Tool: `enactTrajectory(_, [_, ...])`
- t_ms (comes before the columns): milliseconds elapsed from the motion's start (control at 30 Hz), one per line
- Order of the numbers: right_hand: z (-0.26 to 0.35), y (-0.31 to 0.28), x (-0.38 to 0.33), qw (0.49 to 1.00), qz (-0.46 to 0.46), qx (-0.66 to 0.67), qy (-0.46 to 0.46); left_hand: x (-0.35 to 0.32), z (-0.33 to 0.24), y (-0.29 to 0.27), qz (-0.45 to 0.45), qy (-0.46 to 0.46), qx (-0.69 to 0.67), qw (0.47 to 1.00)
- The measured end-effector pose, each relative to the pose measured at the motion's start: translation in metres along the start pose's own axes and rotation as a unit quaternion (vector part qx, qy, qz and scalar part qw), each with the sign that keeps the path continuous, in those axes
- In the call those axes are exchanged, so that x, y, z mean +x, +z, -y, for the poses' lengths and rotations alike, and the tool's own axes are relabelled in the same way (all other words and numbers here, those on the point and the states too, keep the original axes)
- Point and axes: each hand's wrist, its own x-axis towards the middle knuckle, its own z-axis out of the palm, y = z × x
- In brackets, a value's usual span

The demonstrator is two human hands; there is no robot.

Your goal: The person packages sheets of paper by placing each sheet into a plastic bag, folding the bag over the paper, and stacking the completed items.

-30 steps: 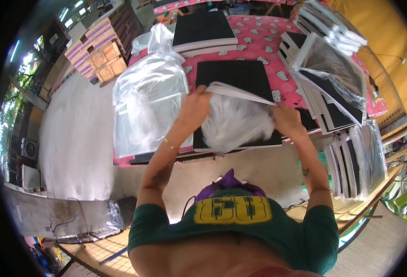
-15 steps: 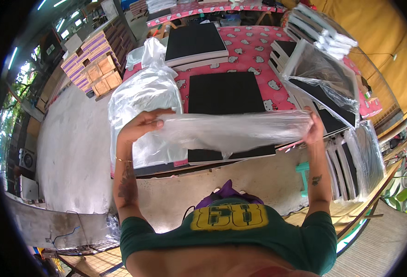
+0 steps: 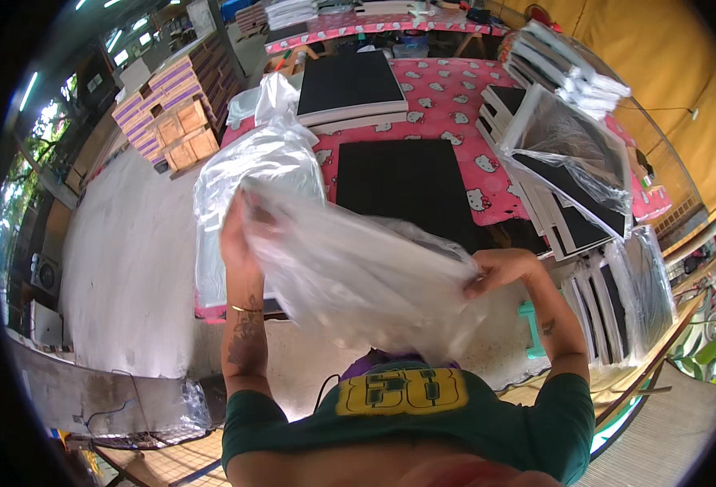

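A clear plastic bag [image 3: 366, 272] is stretched slantwise between my hands, blurred by motion. My left hand [image 3: 243, 227] grips its upper left end, partly covered by the film. At the bag's right end my right hand [image 3: 504, 269] is closed on the edge, fingers bent. Behind the bag a flat black panel [image 3: 403, 183] lies on the table; the plastic hides its near part. A pile of clear plastic bags [image 3: 248, 174] lies beside it on the left.
A pink patterned cloth [image 3: 431, 85] covers the table. More black panels with white edges [image 3: 350, 85] are stacked at the back. Plastic-wrapped panels [image 3: 565, 61] stand at the far right, others [image 3: 606, 300] below them. A teal stool [image 3: 530, 329] is near the table, boxes [image 3: 167, 101] at left.
The bag was held level over the panel; now it hangs tilted and spread wider, nearer my body. My right hand has moved down and inward, and my left hand slightly right.
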Motion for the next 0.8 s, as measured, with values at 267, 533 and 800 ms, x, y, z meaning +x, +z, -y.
enactTrajectory(267, [-0.033,0.016,-0.005,0.755,-0.251,0.597,-0.099,-0.023,0.039,-0.060,0.254,-0.211,0.442,0.834])
enactTrajectory(533, [-0.047,0.037,-0.009,0.715,-0.328,0.605,-0.121,-0.068,0.059,-0.160,0.008,-0.299,0.069,0.952])
enactTrajectory(800, [-0.180,0.076,-0.054,0.837,-0.152,0.526,-0.027,-0.049,0.070,-0.137,-0.158,-0.201,0.029,0.966])
